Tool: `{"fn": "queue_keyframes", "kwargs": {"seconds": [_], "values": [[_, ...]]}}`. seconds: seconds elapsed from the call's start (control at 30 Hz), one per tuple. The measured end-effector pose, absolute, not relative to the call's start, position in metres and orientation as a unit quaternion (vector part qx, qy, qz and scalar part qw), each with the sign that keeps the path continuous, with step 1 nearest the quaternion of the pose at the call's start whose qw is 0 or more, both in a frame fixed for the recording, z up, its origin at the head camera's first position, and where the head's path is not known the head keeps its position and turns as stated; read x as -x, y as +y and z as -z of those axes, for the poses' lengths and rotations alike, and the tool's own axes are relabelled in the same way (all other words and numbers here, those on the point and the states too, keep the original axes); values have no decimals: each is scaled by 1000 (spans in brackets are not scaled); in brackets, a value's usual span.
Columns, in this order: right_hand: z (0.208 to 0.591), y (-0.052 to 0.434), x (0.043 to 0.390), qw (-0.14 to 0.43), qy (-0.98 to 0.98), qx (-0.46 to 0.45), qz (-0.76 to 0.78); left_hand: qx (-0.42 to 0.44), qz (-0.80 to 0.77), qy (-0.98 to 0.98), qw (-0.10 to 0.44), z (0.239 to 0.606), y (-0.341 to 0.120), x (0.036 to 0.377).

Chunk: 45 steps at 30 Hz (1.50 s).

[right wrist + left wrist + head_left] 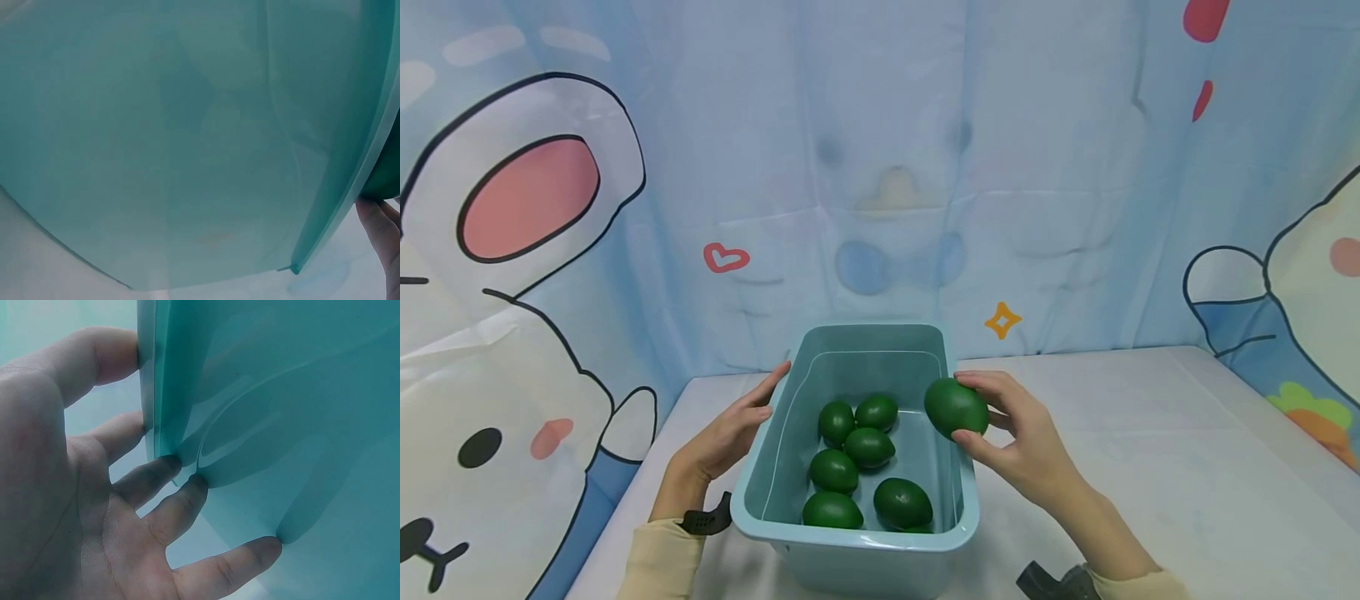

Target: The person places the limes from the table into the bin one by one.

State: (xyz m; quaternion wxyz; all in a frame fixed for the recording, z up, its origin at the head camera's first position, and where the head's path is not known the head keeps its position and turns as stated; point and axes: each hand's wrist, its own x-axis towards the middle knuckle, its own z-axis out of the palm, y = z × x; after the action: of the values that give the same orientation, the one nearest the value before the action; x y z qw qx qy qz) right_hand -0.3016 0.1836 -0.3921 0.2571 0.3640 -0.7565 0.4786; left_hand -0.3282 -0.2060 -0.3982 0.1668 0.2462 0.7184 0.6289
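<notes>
A light teal plastic bin (855,542) stands on the table. Inside it, several dark green oval fruits (869,447), avocado-like and smooth, lie on the bottom toward the near and left part. My right hand (1026,442) pinches another green fruit (956,407) between thumb and fingers, over the bin's right rim. In the right wrist view, part of that fruit (386,165) shows behind the rim at the right edge. My left hand (730,437) is at the bin's left side; in the left wrist view its spread fingers (181,512) touch the outer wall (312,456).
The bin is on a white tabletop (1150,450). A light blue curtain (880,125) printed with cartoon figures hangs behind the table and down the left side. Dark straps (707,518) sit on both wrists.
</notes>
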Motion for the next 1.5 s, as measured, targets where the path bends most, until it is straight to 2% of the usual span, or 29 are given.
{"fn": "queue_keyframes", "kwargs": {"seconds": [0.37, 1.5], "values": [[395, 181, 301, 280, -764, -365, -452, -247, -630, 717, 168, 398, -206, 328], [396, 173, 297, 256, -760, -396, -447, -244, -630, 719, 163, 401, -207, 330]]}}
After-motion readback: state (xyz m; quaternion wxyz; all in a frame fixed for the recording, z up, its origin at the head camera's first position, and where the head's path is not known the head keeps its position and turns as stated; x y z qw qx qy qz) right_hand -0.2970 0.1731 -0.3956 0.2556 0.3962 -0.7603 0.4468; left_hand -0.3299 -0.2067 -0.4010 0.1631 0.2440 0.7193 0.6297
